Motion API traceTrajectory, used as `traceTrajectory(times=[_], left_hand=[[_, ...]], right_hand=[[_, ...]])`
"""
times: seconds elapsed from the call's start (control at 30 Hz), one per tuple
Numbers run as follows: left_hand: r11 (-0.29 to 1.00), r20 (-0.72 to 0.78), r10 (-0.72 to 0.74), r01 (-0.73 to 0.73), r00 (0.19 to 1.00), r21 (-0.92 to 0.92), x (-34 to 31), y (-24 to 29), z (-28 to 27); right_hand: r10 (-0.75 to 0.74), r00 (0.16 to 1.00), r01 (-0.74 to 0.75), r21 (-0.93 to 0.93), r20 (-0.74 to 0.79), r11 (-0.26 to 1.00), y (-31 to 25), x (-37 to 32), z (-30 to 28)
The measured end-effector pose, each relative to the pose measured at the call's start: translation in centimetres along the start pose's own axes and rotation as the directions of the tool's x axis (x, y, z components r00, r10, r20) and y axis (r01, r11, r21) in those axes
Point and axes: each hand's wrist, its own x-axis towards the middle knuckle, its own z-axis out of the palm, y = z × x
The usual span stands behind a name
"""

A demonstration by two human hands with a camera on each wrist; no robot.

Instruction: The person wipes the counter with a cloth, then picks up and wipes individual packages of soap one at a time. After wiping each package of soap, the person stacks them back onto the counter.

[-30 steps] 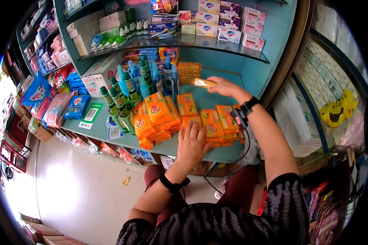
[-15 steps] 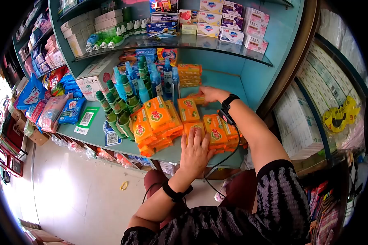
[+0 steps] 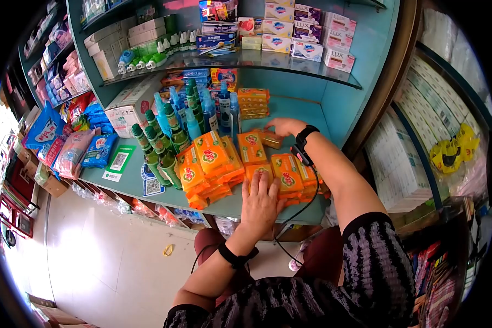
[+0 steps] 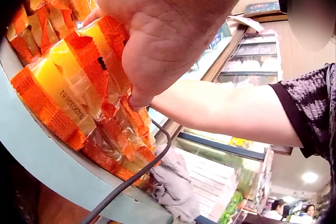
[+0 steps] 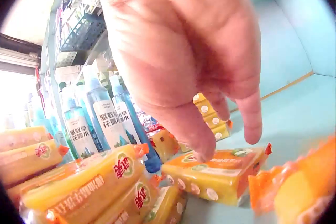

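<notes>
In the head view my left hand [image 3: 260,205] rests with extended fingers on an orange-wrapped soap bar [image 3: 257,171] at the counter's front. The left wrist view shows more wrapped bars [image 4: 58,85] piled beneath that palm. Farther back, my right hand [image 3: 284,127] hovers low over a single soap bar [image 5: 215,174] lying flat on the counter. Its thumb tip meets that bar's top, while the other fingers hang loosely spread. Left of this bar lies another orange soap bar [image 3: 251,147]. More bars form a heap [image 3: 210,158] to the left and a stack [image 3: 288,172] to the right.
Green bottles [image 3: 157,156] and blue spray bottles [image 3: 224,106] crowd the counter left of centre. At the back stands a neat stack of soap bars [image 3: 253,103]. A glass shelf [image 3: 246,59] with boxed soaps runs above. A black cable [image 3: 306,205] hangs from the right wrist.
The right hand has lowered the soap bar it held in the air onto the counter, and its fingers have loosened from it. The left hand stays on the front bars.
</notes>
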Motion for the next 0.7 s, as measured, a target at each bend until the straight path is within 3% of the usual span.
traceTrajectory(times=[0.1, 0.2, 0.33, 0.43, 0.53, 0.6, 0.67, 0.7], left_hand=[[1.000, -0.017, 0.004, -0.004, 1.000, 0.003, 0.0, 0.0, 0.0], [1.000, -0.029, 0.004, -0.004, 1.000, -0.003, 0.0, 0.0, 0.0], [1.000, -0.051, 0.017, -0.018, 0.999, -0.020, -0.1, -0.1, 0.1], [1.000, -0.048, 0.013, -0.014, 0.999, -0.022, -0.1, 0.0, 0.1], [1.000, -0.056, 0.015, -0.017, 0.998, -0.024, -0.1, 0.0, 0.2], [1.000, -0.070, 0.018, -0.019, 0.997, -0.014, -0.2, -0.1, 0.6], [1.000, -0.069, 0.020, -0.021, 0.997, -0.014, -0.2, -0.1, 0.7], [1.000, -0.073, 0.023, -0.025, 0.997, -0.017, -0.2, -0.1, 0.7]], right_hand=[[-0.044, 0.998, 0.044, -0.007, -0.037, 0.999, 0.1, -1.1, -1.3], [-0.042, 0.998, 0.051, 0.256, -0.041, 0.965, 0.3, -3.4, -2.6], [-0.102, 0.981, 0.166, 0.453, -0.162, 0.876, 1.6, -9.3, -4.6], [-0.082, 0.978, 0.154, 0.393, -0.192, 0.907, 3.2, -15.7, -4.5], [-0.151, 0.939, 0.194, 0.112, -0.310, 0.975, 6.9, -21.2, -1.4], [-0.135, 0.892, 0.180, 0.064, -0.431, 0.982, 8.8, -24.2, 2.8], [-0.021, 0.924, 0.069, 0.111, -0.383, 0.991, 8.8, -26.7, 6.5], [-0.039, 0.928, 0.089, 0.120, -0.370, 0.989, 9.9, -26.8, 8.8]])
